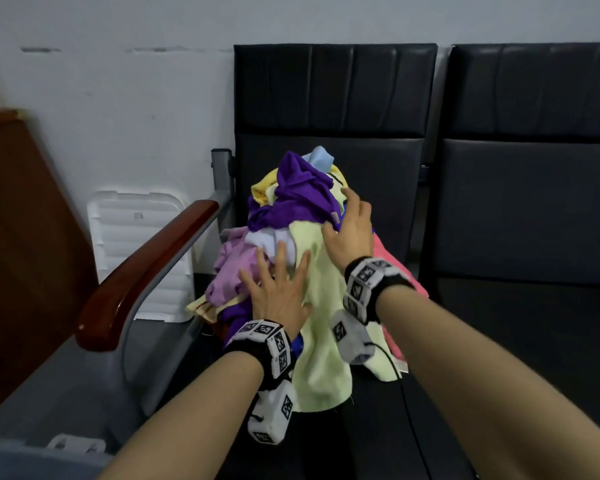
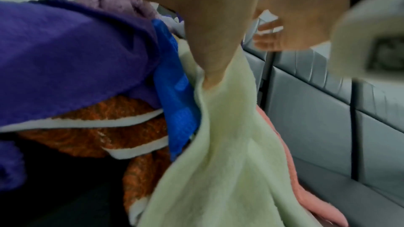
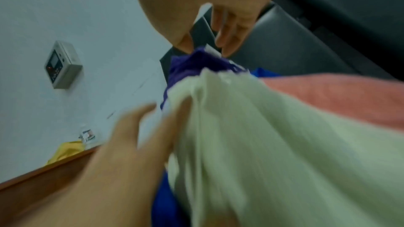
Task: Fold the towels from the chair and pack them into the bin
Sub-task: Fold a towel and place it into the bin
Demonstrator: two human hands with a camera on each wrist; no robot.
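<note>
A heap of crumpled towels [image 1: 302, 237] lies on the black chair seat [image 1: 499, 341]. A purple towel [image 1: 298, 192] is on top, and a pale yellow towel [image 1: 319, 341] hangs down the front. There is a lilac one [image 1: 232, 268] on the left and a pink one [image 1: 395, 271] on the right. My left hand [image 1: 278, 285] rests on the heap with its fingers spread, and its thumb [image 2: 207, 49] touches the pale yellow towel [image 2: 229, 144]. My right hand [image 1: 347, 220] lies higher up. Its thumb and fingertips [image 3: 227, 40] touch the purple towel [image 3: 196, 65] on either side of its white tag, with a gap between them. Blue [image 2: 174, 92] and orange [image 2: 109, 135] towels lie underneath.
A wooden armrest [image 1: 146, 271] on a grey frame runs along the left of the seat. A white ribbed plastic piece [image 1: 136, 237] leans against the wall behind it. A second black chair [image 1: 534, 202] adjoins on the right, and a brown wooden cabinet [image 1: 21, 237] stands far left.
</note>
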